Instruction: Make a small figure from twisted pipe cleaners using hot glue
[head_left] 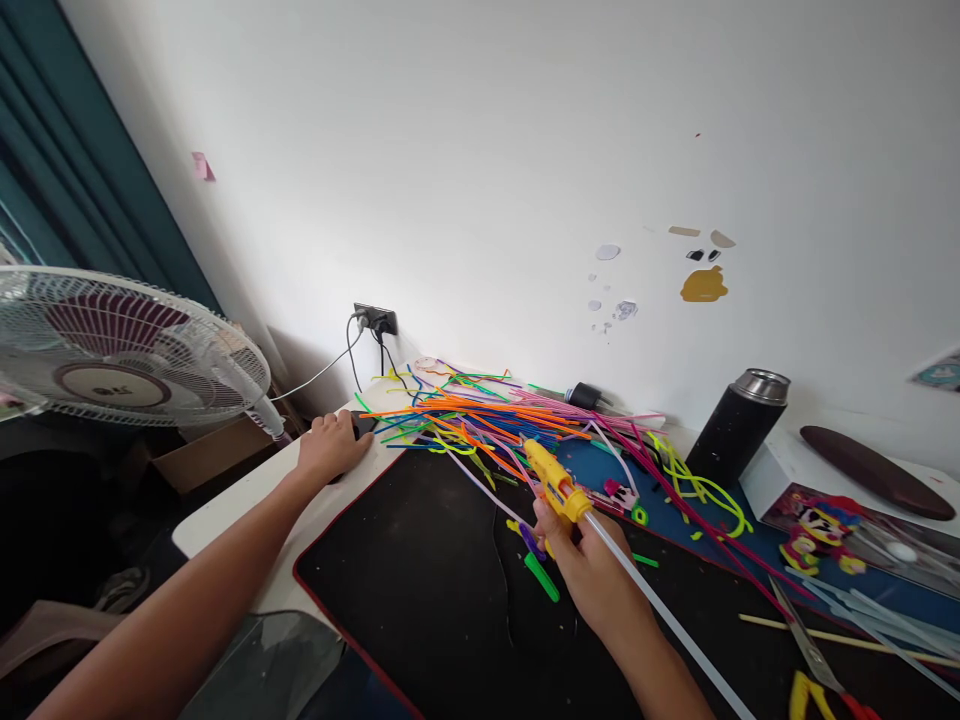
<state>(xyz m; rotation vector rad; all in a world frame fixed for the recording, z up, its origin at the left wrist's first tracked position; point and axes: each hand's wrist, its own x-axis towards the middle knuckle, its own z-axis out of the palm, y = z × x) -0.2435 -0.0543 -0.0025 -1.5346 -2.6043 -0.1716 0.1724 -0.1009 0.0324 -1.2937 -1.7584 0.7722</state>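
My right hand grips a yellow glue gun with a long clear glue stick trailing back from it. The gun's nozzle points at a heap of coloured pipe cleaners on the black desk mat. My left hand reaches far left and is closed over a small black object at the desk's back left corner, near a wall socket with cables. What the black object is cannot be made out.
A white fan stands at the left off the desk. A black flask stands at the back right, beside a box with a cartoon print. Scissors with yellow handles lie at the front right.
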